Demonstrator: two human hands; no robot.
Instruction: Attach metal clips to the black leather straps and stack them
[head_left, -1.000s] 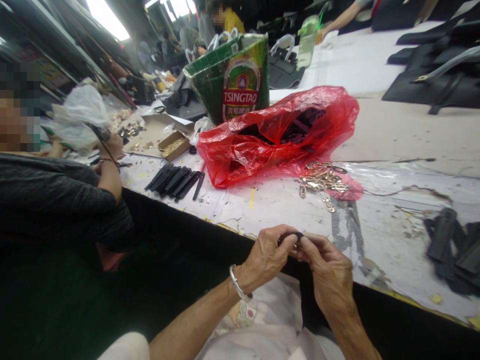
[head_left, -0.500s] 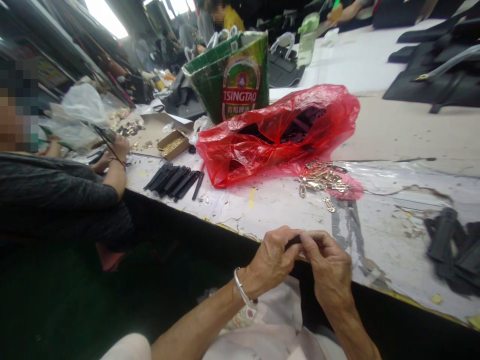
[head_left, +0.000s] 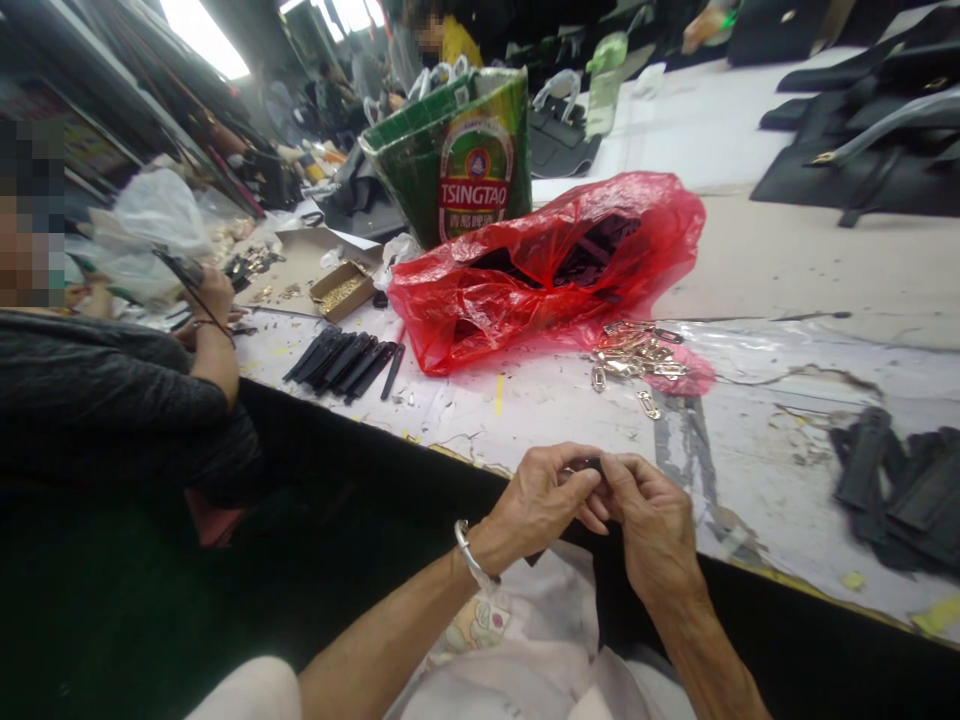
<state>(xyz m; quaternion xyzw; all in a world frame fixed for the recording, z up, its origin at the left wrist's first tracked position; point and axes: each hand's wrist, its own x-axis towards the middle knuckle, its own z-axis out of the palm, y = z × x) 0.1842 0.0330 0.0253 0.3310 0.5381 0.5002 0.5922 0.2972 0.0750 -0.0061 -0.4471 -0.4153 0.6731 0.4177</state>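
Just over the table's near edge, my left hand (head_left: 546, 497) and my right hand (head_left: 654, 520) meet, thumbs and fingertips pinched together. Between them shows a bit of a small black strap piece (head_left: 592, 464); most of it is hidden by my fingers. A dark corner also peeks out below my left palm. Beyond my hands lies a loose heap of gold-coloured metal fittings (head_left: 637, 352), with a single fitting (head_left: 648, 404) nearer to me. Similar black strap pieces (head_left: 343, 362) lie in a row to the left, and more dark strips (head_left: 900, 490) are piled at the right.
A red plastic bag (head_left: 480, 295) of dark pieces lies mid-table, before a green Tsingtao carton (head_left: 420, 180). A small box of gold bits (head_left: 343, 292) and a water bottle (head_left: 604, 85) stand farther back. At left sits a co-worker in a dark sleeve (head_left: 112, 375).
My left fingers have shifted around the black piece, and less of it shows between my hands. The whole view has slid slightly, with the table things now a little farther left.
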